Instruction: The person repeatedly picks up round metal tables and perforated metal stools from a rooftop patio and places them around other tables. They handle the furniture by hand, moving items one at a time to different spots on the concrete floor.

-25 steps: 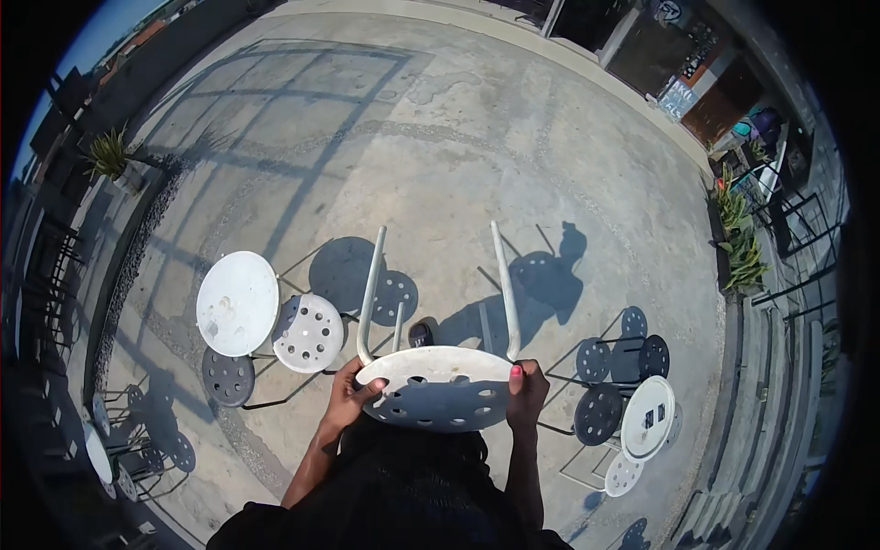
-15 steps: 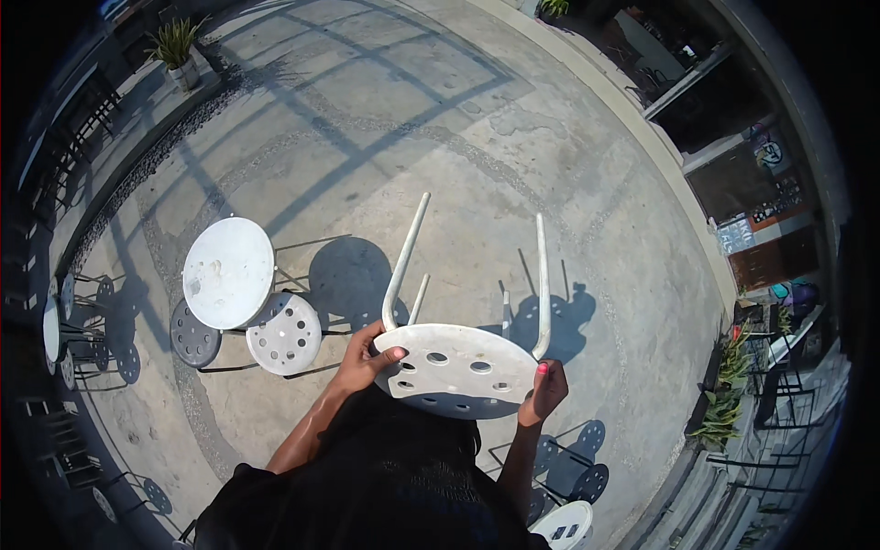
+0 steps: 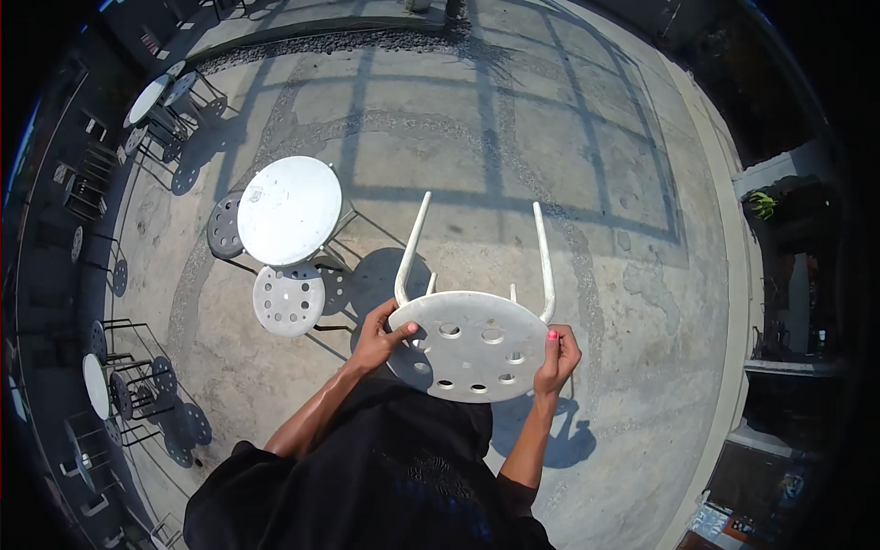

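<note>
Between my hands I carry a white stool point(image 3: 469, 360), its round seat with a ring of holes tilted toward me and its legs pointing away. My left hand point(image 3: 382, 337) grips the seat's left rim, thumb on top by a hole. On the opposite rim my right hand point(image 3: 555, 357) is closed, thumb pressed on the edge. The fingers beneath the seat are mostly hidden. Ahead to the left stands a round white table point(image 3: 290, 211), with a white holed stool point(image 3: 289, 301) at its near side and a dark grey stool point(image 3: 225, 225) on its left.
More tables and stools stand along the left, including a white table point(image 3: 148, 99) farther off and another white table point(image 3: 98, 386) nearer. A gravel strip point(image 3: 339, 42) and a curb run across the back. Dark doorways and a raised ledge point(image 3: 724, 367) line the right.
My body has turned left, so the tables have swung rightward in view. The held stool's seat is tipped more toward me and fully sunlit. Both hands keep their grip.
</note>
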`<state>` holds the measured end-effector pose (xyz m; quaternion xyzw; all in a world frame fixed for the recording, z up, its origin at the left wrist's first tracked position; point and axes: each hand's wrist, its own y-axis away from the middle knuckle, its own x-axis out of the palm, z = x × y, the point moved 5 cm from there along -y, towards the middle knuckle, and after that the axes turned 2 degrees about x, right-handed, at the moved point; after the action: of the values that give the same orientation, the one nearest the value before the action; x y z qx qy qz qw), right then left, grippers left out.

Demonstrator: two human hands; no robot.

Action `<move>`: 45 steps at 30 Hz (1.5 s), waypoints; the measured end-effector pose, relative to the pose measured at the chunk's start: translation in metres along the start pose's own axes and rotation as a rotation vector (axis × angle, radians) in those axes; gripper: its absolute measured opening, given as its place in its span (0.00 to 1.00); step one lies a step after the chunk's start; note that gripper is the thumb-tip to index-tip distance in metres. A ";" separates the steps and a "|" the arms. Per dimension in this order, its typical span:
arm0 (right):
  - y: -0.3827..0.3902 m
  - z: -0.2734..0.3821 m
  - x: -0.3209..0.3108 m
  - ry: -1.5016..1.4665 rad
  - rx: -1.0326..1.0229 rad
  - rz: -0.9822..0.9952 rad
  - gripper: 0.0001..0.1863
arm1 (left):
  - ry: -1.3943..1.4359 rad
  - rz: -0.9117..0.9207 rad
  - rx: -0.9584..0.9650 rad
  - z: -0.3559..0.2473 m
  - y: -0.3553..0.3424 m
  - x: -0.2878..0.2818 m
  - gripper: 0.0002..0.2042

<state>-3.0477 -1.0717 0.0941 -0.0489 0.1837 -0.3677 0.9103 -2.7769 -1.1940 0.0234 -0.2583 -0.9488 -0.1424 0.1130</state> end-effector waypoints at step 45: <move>-0.190 -0.377 0.690 0.503 -0.324 1.864 0.21 | 0.167 -1.764 -0.598 0.338 -0.216 -0.243 0.25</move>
<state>-2.8540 -1.6665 -0.4194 0.0711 0.3857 0.5287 0.7528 -2.7330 -1.3726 -0.4082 0.5479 -0.7146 -0.4331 -0.0394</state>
